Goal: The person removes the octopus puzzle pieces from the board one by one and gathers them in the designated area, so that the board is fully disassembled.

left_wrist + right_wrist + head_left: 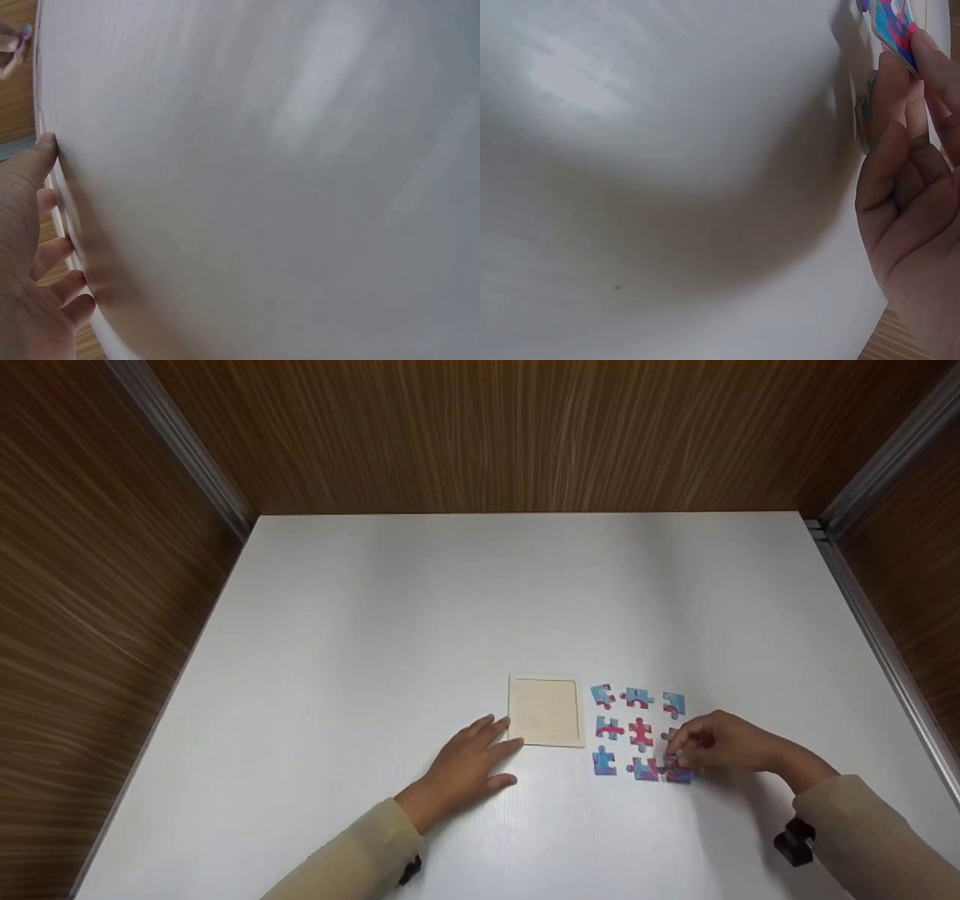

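Observation:
My right hand (720, 744) pinches a blue, pink and purple jigsaw piece (895, 34) between thumb and fingertips, tilted up from the table in the right wrist view. Around it, several loose jigsaw pieces (640, 733) in pink, blue and purple lie in three rough rows. To their left is a square, pale wooden puzzle tray (546, 747) with a raised rim and no pieces inside. My left hand (466, 765) rests palm down with fingers spread, fingertips at the tray's lower left edge. In the left wrist view the left hand (34, 240) hides most of the tray.
The white tabletop (420, 607) extends around the tray and pieces. Brown wood-grain panels (480, 435) stand at the back and both sides, with metal strips (184, 442) along the corners. A dark wrist device (795, 841) hangs under the right sleeve.

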`<state>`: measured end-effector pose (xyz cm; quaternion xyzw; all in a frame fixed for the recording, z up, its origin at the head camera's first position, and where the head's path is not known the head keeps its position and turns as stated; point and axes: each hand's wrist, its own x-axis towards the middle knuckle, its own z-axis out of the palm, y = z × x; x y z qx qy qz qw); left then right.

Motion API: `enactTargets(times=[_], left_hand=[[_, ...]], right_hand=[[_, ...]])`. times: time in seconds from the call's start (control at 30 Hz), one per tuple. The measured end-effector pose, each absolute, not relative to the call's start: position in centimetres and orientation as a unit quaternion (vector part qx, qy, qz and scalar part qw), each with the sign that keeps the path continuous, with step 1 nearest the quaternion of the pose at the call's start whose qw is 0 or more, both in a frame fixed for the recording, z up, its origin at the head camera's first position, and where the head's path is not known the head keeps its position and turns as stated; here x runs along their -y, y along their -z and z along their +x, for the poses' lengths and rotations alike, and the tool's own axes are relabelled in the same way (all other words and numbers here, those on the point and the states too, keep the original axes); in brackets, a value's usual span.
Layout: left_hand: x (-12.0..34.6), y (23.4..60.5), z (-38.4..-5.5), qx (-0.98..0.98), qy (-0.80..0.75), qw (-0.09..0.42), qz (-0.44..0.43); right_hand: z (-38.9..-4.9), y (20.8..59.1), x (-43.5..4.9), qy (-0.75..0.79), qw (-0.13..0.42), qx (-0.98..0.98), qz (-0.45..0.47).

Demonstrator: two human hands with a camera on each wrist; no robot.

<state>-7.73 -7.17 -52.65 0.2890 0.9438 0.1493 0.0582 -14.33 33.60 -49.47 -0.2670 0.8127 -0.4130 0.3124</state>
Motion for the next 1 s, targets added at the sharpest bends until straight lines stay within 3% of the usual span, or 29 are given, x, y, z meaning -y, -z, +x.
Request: enactTargets(times=[1.0], left_hand=[[7.09, 52.88, -7.88, -0.945, -0.132, 0.047, 0.295]], right_hand=[[-13.48, 50.34, -33.91, 0.343, 0.234, -0.880, -0.229]])
